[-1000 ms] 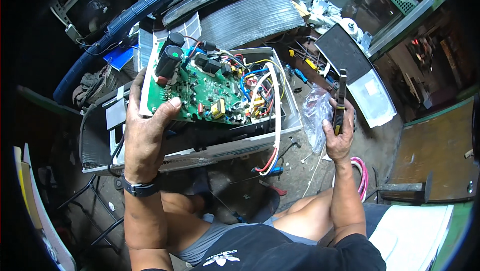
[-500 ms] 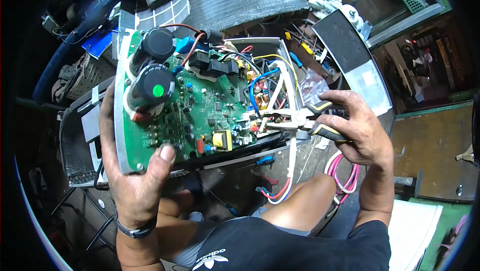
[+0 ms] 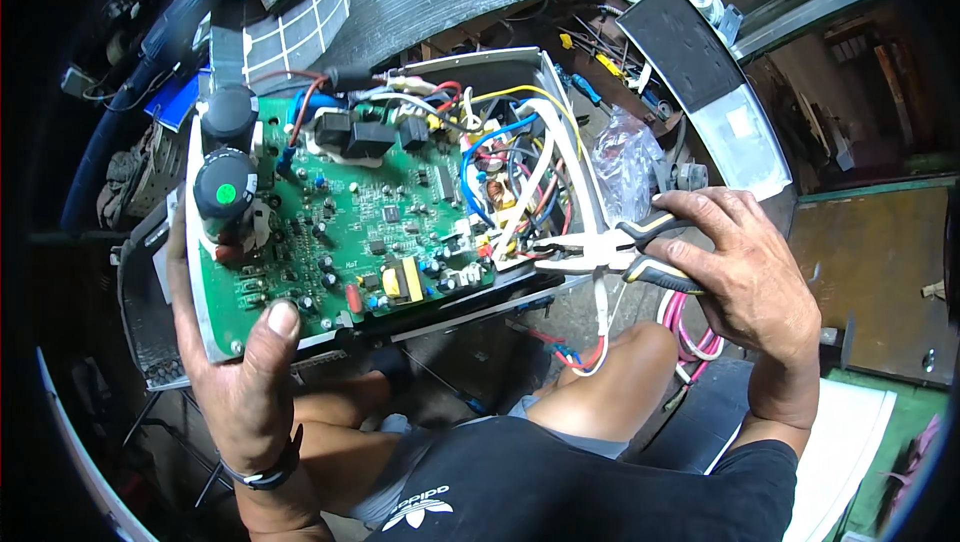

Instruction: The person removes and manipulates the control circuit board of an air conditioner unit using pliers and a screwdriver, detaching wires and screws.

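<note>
My left hand (image 3: pixel 240 382) grips the near left corner of a green circuit board (image 3: pixel 350 212), thumb on top and fingers underneath. Two large black capacitors (image 3: pixel 226 183) stand at the board's left side. Closed round the handles of a pair of pliers (image 3: pixel 590 252), my right hand (image 3: pixel 755 277) is to the right of the board. The plier jaws are parted and point left at the board's right edge, near small connectors and a white cable (image 3: pixel 602 312). Whether the jaws touch a wire, I cannot tell. Red, blue and yellow wires (image 3: pixel 470 182) bunch in the metal housing.
A clear plastic bag (image 3: pixel 622 162) lies beyond the pliers. Coiled pink and white cable (image 3: pixel 690 337) rests by my right knee. Screwdrivers (image 3: pixel 585 87) and other tools lie at the back. A black and white panel (image 3: pixel 700 82) leans at the back right.
The board has shifted left and lies flatter to my view, with my left hand moving along. My right hand and the pliers are slightly farther right, and the jaws look more parted.
</note>
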Motion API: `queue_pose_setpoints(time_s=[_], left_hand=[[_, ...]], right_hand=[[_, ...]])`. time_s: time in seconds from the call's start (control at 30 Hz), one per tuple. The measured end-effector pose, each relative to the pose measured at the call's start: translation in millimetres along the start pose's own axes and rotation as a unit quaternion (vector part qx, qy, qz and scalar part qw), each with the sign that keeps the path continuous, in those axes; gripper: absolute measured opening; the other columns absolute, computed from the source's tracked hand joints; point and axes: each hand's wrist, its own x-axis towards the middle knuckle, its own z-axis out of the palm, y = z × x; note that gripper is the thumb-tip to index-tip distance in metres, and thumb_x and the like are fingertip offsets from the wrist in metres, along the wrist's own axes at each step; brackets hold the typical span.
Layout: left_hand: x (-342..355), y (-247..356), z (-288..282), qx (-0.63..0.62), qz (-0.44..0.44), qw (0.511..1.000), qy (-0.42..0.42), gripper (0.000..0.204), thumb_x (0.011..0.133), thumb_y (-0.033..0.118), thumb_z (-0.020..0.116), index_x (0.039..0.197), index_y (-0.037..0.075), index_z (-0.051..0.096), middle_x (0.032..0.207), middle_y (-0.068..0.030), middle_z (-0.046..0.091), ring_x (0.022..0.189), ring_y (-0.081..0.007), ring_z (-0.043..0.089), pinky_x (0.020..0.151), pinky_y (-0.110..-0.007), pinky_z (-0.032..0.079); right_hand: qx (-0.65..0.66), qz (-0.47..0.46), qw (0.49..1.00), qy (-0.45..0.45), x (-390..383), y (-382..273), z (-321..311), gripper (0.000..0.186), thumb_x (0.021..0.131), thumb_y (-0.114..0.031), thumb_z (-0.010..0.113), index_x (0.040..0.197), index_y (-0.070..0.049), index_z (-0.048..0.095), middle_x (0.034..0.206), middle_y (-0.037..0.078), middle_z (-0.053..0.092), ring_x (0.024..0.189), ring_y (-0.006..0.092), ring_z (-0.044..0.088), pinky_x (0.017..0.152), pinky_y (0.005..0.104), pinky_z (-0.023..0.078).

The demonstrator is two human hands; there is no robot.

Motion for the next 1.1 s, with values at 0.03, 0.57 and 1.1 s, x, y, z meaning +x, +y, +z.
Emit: queue_pose_setpoints(time_s=[0.03,0.57,1.1], left_hand=[[1.1,0.3,0.6,0.004,0.006,1.000,-0.003,0.110,0.081,0.027,0.090,0.169,0.000,0.029,0.154,-0.0209,0.052,0.143,-0.0316,0.053,0.120,-0.046,0.044],[-10.9,1.3,9.3,-0.046,0.034,0.998,-0.018,0.103,0.087,0.009,0.080,0.172,0.004,0.021,0.160,-0.0226,0.046,0.140,-0.0377,0.057,0.117,-0.053,0.050],[-19.2,-2.2,7.4,-0.004,0.033,0.999,0.027,0.122,0.078,0.028,0.093,0.173,0.004,0.020,0.163,-0.0195,0.044,0.150,-0.0339,0.047,0.125,-0.050,0.039]], right_hand=[[0.002,0.002,1.000,0.007,-0.9,-1.5,-2.0,0.040,0.083,-0.006,0.070,0.122,-0.015,0.076,0.142,0.013,0.063,0.126,0.0353,0.060,0.108,0.0460,0.046],[0.012,-0.032,0.996,0.080,-30.3,11.0,21.7,0.025,0.096,-0.015,0.064,0.118,-0.008,0.071,0.140,0.018,0.061,0.123,0.0378,0.059,0.106,0.0500,0.045],[0.010,-0.041,0.999,-0.005,-7.5,18.6,16.9,0.024,0.088,-0.013,0.067,0.112,-0.010,0.070,0.145,0.015,0.061,0.130,0.0386,0.058,0.108,0.0533,0.046]])
